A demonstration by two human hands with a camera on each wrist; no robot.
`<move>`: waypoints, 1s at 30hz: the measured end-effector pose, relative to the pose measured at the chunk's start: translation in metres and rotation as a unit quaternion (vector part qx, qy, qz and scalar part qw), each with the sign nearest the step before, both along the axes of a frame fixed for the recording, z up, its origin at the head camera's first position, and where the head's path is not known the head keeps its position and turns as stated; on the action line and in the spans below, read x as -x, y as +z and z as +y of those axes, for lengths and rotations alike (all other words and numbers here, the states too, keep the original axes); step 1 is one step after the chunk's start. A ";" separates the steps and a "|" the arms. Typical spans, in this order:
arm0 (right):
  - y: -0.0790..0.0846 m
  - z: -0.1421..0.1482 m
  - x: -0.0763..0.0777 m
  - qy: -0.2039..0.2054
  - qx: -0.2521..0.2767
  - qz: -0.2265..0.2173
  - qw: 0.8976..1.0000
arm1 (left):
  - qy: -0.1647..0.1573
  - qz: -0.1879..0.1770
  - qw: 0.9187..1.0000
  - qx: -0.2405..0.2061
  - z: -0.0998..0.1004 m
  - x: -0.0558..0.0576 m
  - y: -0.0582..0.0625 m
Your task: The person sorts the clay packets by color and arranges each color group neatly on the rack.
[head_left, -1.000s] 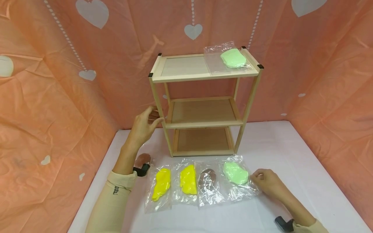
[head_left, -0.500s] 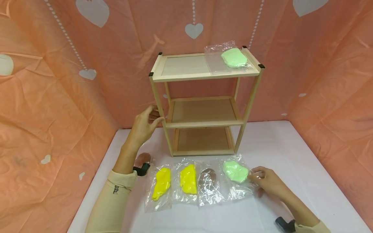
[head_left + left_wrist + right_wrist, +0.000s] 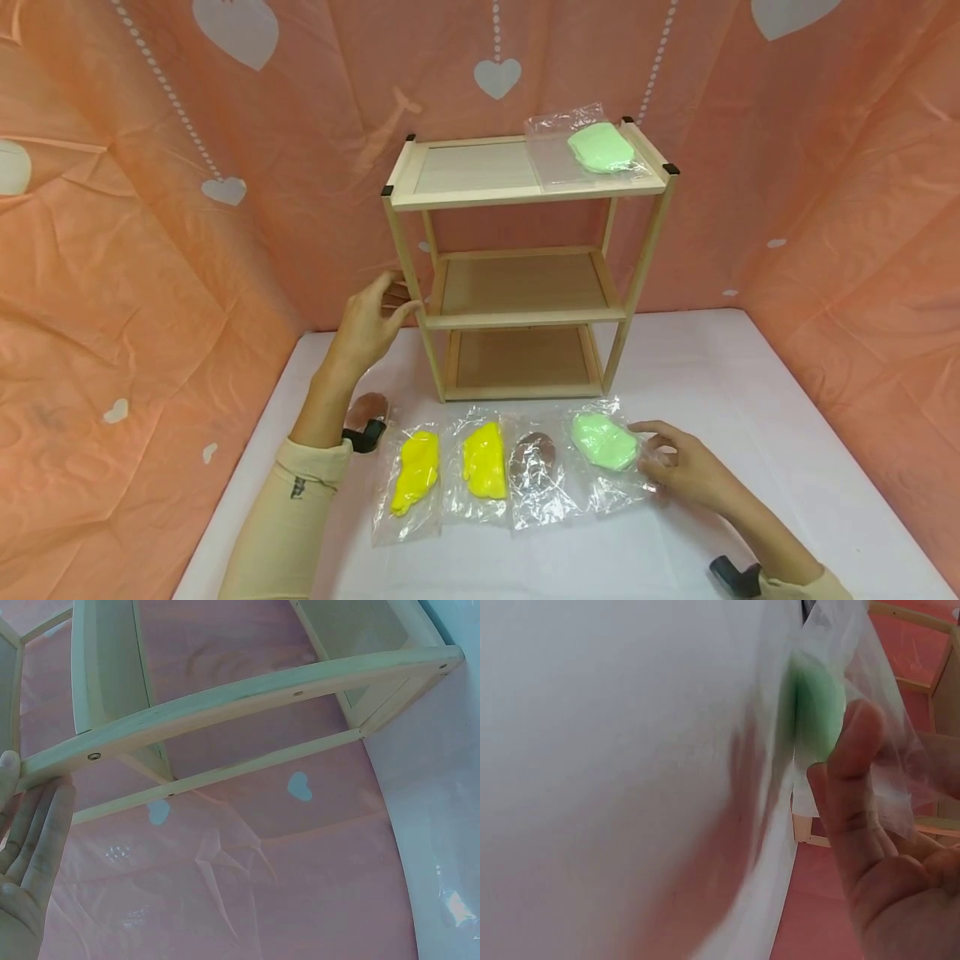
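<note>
My left hand [image 3: 371, 321] holds the front left post of a small wooden three-tier shelf [image 3: 525, 319], thumb in front and fingers behind. In the left wrist view, the fingers [image 3: 39, 840] and thumb meet around that post. At the lower right, my right hand [image 3: 686, 467] grips the right edge of a clear plastic bag holding a flat lump of light green clay [image 3: 604, 442]. Plastic shows between its fingers in the right wrist view, with the green lump [image 3: 817, 709] just beyond. Another bagged light green lump [image 3: 602, 148] lies on the top tier's right side.
In a row before the shelf lie bags with a yellow lump [image 3: 416, 473], a second yellow lump [image 3: 485, 461] and a brown lump [image 3: 532, 461]. Another brown lump [image 3: 367, 411] sits near my left wrist. Peach cloth [image 3: 337, 167] with hearts surrounds the white table [image 3: 720, 375].
My right hand has shifted slightly left and its fingers have moved further onto the green lump's bag, which has shifted a little. My left hand stays on the post.
</note>
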State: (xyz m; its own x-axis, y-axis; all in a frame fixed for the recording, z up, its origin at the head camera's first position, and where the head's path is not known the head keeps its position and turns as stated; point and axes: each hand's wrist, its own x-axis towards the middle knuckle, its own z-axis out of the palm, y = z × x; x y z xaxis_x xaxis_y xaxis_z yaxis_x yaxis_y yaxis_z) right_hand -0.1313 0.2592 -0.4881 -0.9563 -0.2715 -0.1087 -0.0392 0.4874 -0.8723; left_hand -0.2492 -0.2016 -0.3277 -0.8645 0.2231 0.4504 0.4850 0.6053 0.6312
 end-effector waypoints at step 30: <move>-0.005 -0.013 0.007 -0.028 -0.027 -0.021 0.999 | 0.002 -0.005 1.000 0.005 -0.001 -0.001 0.001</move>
State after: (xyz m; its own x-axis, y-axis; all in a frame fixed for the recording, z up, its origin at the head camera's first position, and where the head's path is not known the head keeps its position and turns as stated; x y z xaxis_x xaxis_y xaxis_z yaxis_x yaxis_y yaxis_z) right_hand -0.1387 0.2461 -0.4927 -0.9642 -0.2098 -0.1624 0.0263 0.5335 -0.8454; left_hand -0.2485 -0.2023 -0.3271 -0.8696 0.2246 0.4397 0.4769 0.6131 0.6298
